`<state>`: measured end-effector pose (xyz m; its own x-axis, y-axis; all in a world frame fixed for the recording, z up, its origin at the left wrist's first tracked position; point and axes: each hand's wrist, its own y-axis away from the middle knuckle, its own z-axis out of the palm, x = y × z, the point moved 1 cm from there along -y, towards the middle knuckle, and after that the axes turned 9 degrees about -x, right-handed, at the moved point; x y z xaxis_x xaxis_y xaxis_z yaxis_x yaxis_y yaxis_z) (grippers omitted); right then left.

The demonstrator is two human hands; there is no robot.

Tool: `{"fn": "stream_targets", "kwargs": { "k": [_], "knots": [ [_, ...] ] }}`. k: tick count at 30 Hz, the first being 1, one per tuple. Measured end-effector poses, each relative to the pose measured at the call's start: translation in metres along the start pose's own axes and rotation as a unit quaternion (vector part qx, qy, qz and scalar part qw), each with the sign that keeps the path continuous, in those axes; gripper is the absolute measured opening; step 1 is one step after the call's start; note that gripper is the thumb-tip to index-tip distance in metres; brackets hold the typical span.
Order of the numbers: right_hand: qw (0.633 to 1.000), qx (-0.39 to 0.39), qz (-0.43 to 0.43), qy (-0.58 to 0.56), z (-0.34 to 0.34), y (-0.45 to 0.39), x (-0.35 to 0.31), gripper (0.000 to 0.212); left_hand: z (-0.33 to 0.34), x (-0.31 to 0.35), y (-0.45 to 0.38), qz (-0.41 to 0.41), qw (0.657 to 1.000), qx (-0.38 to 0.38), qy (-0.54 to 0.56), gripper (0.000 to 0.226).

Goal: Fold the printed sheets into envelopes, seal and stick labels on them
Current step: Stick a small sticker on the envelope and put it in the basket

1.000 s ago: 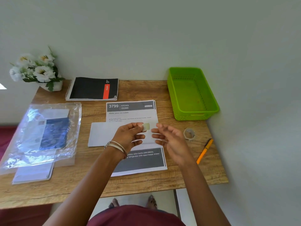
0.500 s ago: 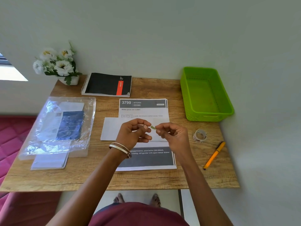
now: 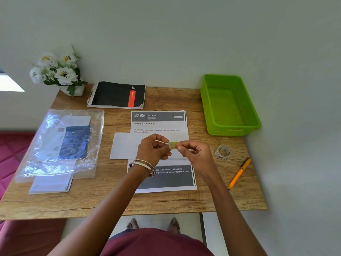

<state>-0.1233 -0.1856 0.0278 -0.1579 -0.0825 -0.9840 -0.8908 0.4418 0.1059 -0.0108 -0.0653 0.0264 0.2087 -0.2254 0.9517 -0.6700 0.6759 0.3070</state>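
Note:
A small pale green label is pinched between my left hand and my right hand, a little above the desk's middle. Under my hands lies a white envelope, crosswise on a stack of printed sheets headed "3799 KITCHEN". To the right of my right hand stands a small roll of labels. At the left, a clear plastic bag holds more envelopes, and further white envelopes stick out beneath it.
A green plastic basket stands at the back right, by the wall. An orange pen lies near the right edge. A black spiral notebook and a pot of white flowers sit at the back of the wooden desk.
Both hands have closed on the small label, which was held more loosely with fingers spread a second ago. The view has shifted a little; the desk items have not moved.

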Motion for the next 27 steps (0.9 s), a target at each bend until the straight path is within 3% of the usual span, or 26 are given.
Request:
{"fn": "stream_targets", "kwargs": {
  "k": [5,12,17,23,25,27],
  "knots": [
    [0.994,0.064,0.04,-0.083,0.001,-0.015,0.006,0.014,0.006,-0.003,-0.016,0.026,0.998,0.008,-0.057,0.014],
    [0.986,0.105,0.106,-0.072,-0.005,-0.043,0.015,0.018,0.012,-0.002,-0.047,0.025,0.992,0.017,-0.126,0.022],
    [0.987,0.097,0.116,-0.045,-0.014,-0.054,0.015,0.002,0.015,-0.004,-0.062,0.01,0.991,0.01,-0.132,0.026],
    [0.991,0.067,0.12,0.005,-0.022,-0.067,0.018,0.009,0.015,-0.005,-0.072,0.007,0.988,-0.002,-0.153,0.029],
    [0.993,0.045,0.102,0.04,-0.025,-0.07,0.019,0.018,0.014,-0.002,-0.074,0.051,0.971,-0.017,-0.234,0.034],
    [0.992,0.004,0.081,0.092,-0.028,-0.072,0.017,0.029,0.014,0.005,-0.078,0.107,0.929,-0.061,-0.35,0.041]
  ]
}}
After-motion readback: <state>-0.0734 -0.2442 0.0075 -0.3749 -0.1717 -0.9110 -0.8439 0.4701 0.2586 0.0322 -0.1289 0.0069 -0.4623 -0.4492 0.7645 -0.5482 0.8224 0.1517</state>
